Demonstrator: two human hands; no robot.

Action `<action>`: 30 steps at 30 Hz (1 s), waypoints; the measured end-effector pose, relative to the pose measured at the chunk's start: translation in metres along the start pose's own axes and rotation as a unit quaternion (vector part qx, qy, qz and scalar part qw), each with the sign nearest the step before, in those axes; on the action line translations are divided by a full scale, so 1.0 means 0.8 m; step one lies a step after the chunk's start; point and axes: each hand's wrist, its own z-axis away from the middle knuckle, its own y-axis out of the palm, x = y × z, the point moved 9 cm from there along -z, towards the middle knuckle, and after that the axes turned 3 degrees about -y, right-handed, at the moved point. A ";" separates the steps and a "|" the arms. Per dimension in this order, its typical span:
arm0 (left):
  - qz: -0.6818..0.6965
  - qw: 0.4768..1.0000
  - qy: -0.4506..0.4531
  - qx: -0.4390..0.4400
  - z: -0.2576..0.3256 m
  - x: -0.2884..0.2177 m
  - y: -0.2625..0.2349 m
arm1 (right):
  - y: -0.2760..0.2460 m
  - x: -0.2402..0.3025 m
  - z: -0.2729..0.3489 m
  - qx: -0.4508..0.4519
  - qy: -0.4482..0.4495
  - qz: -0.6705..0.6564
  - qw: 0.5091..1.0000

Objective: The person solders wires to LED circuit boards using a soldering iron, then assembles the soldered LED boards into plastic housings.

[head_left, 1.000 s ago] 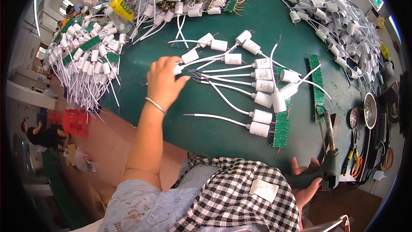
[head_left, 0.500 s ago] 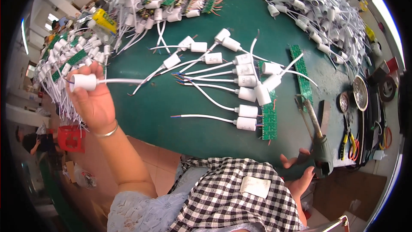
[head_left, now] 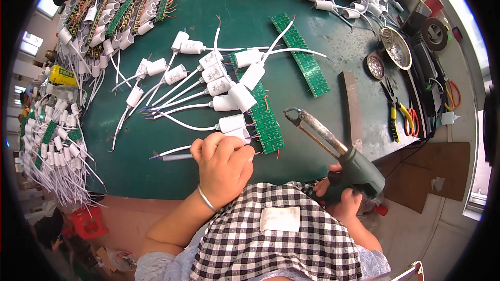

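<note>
My left hand (head_left: 224, 164) is closed over a white lamp holder mostly hidden under my fingers; its pale cable seems to come out on the left. It rests by the lower end of a green circuit board strip (head_left: 268, 130). White lamp holders (head_left: 232, 123) with cables lie along that strip's left side, some with wires reaching its edge. Others (head_left: 252, 75) lie across the strip's upper part. My right hand (head_left: 341, 192), partly hidden, grips a green-handled soldering gun (head_left: 359, 171) near the table's front edge. Its metal tip (head_left: 293, 114) points up and left, apart from the board.
A second circuit board strip (head_left: 302, 54) and a grey-brown bar (head_left: 351, 106) lie to the right. Beyond are metal bowls (head_left: 396, 47), pliers (head_left: 393, 114) and a tape roll (head_left: 434, 35). Heaps of lamp holders (head_left: 52, 145) and wired boards (head_left: 117, 13) fill the left and far sides.
My left hand has come from the far left down to the lower end of the board, bringing the lamp holder. The soldering gun has tilted left, its tip nearer the board. The view has shifted right.
</note>
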 end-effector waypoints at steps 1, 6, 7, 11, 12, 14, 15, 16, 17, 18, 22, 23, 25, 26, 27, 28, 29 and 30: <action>-0.006 1.000 -0.008 0.004 0.001 0.000 0.003 | 0.002 0.002 0.002 0.007 0.011 0.005 1.000; -0.017 1.000 -0.020 0.005 -0.004 0.000 0.005 | -0.019 -0.018 0.026 0.087 0.053 0.024 0.994; -0.011 1.000 -0.004 0.025 -0.002 0.000 0.009 | -0.020 -0.016 0.027 0.089 0.058 0.040 0.994; 0.014 0.999 0.012 0.027 0.001 0.009 0.015 | -0.026 -0.018 0.029 0.074 0.054 0.040 0.995; 0.013 1.000 0.011 0.026 0.001 0.012 0.016 | -0.027 -0.016 0.027 0.061 0.044 0.030 0.997; 0.030 0.999 0.020 0.038 0.001 0.013 0.019 | -0.027 -0.014 0.027 0.060 0.034 0.028 0.997; 0.030 0.999 0.022 0.038 0.001 0.011 0.018 | -0.027 -0.013 0.027 0.060 0.026 0.027 0.998; 0.045 0.999 0.010 0.025 0.001 0.013 0.013 | -0.029 -0.013 0.026 0.059 0.025 0.026 0.998; 0.060 0.998 -0.001 0.011 0.001 0.014 0.008 | -0.028 -0.012 0.026 0.079 0.020 0.042 0.996; 0.060 0.998 0.000 0.012 -0.002 0.010 0.006 | -0.025 -0.011 0.026 0.099 0.015 0.058 0.993; 0.016 1.000 -0.004 -0.019 -0.013 -0.004 0.002 | -0.032 -0.021 0.031 0.102 0.019 0.058 0.993; 0.014 1.000 -0.012 -0.014 -0.013 -0.002 0.006 | -0.033 -0.022 0.032 0.119 0.017 0.075 0.990; 0.016 1.000 -0.013 -0.013 -0.012 -0.002 0.009 | -0.035 -0.023 0.036 0.135 0.016 0.092 0.986; 0.018 1.000 -0.015 -0.013 -0.011 -0.001 0.010 | -0.035 -0.023 0.038 0.143 0.012 0.108 0.984; 0.019 1.000 -0.015 -0.012 -0.010 0.000 0.012 | -0.034 -0.023 0.039 0.150 0.008 0.125 0.981; 0.037 0.999 -0.020 -0.010 -0.010 0.003 0.015 | -0.032 -0.022 0.038 0.150 0.008 0.124 0.981; 0.055 0.998 -0.026 -0.009 -0.010 0.006 0.017 | -0.028 -0.018 0.036 0.144 0.002 0.128 0.981; 0.055 0.998 -0.026 -0.009 -0.010 0.007 0.018 | -0.024 -0.013 0.033 0.139 -0.003 0.131 0.982</action>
